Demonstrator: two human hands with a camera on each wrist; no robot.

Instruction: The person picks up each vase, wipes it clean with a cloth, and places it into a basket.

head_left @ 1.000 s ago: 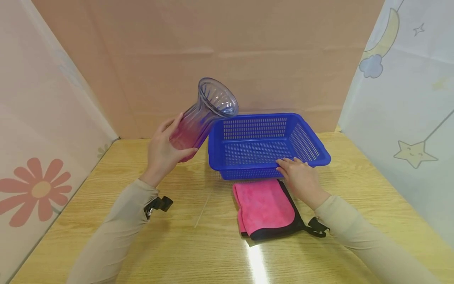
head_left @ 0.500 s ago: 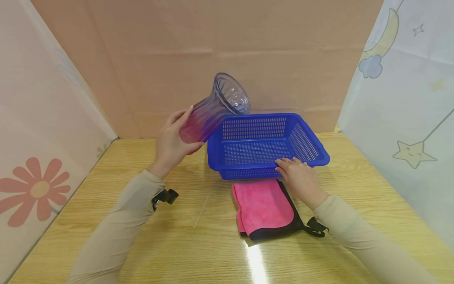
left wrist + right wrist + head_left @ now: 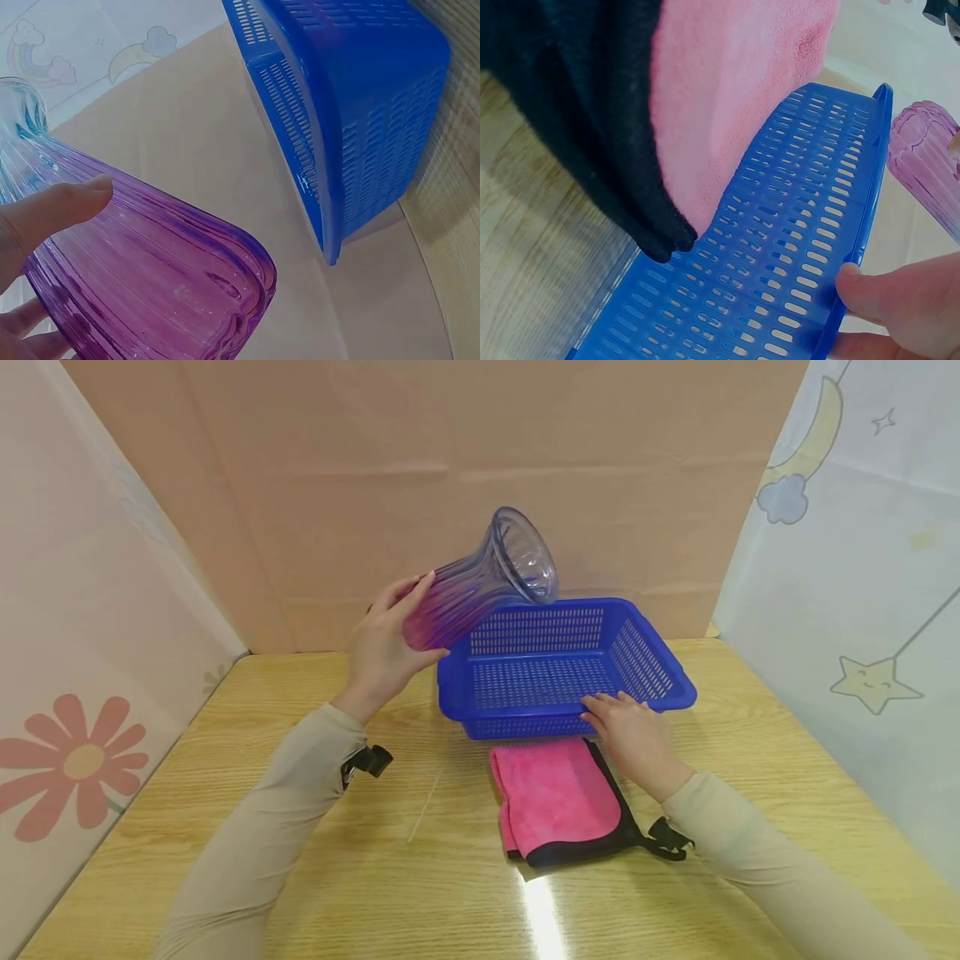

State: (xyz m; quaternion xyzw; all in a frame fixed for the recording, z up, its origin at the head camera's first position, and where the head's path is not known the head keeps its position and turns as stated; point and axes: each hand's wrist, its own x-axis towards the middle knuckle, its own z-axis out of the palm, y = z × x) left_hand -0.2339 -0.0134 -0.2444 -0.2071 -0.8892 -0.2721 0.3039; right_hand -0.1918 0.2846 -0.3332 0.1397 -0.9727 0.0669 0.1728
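Observation:
A ribbed glass vase [image 3: 480,589], pink at the base and fading through purple to a clear bluish flared mouth, is gripped around its lower body by my left hand [image 3: 382,647]. It tilts with its mouth to the upper right, raised over the left back part of a blue perforated plastic basket [image 3: 540,681]. In the left wrist view the thumb lies along one side of the vase [image 3: 157,262], with fingers on the other side. My right hand [image 3: 633,735] pinches the basket's front rim, thumb outside and fingers over the edge, as the right wrist view shows.
A folded pink cloth [image 3: 562,797] with black edging and a loop lies on the wooden table [image 3: 360,877] in front of the basket. A brown backdrop [image 3: 337,485] rises behind, with patterned side panels left and right.
My left hand has carried the vase rightward and slightly up, toward and over the basket, tipping it closer to horizontal. The right hand, basket and cloth stay in place.

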